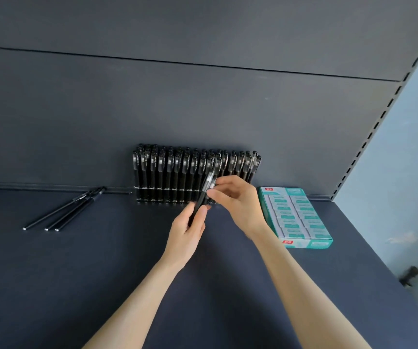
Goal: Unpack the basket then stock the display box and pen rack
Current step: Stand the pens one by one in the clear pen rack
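Gripping black pens [206, 188] — print illegible.

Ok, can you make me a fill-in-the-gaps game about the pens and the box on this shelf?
1. ____ loose pens lie on the shelf, left of the pen rack.
2. The display box stands to the ____ of the pen rack.
3. The left hand and right hand grip the held pens; every pen here is coloured ____.

Missing words: three; right; black.
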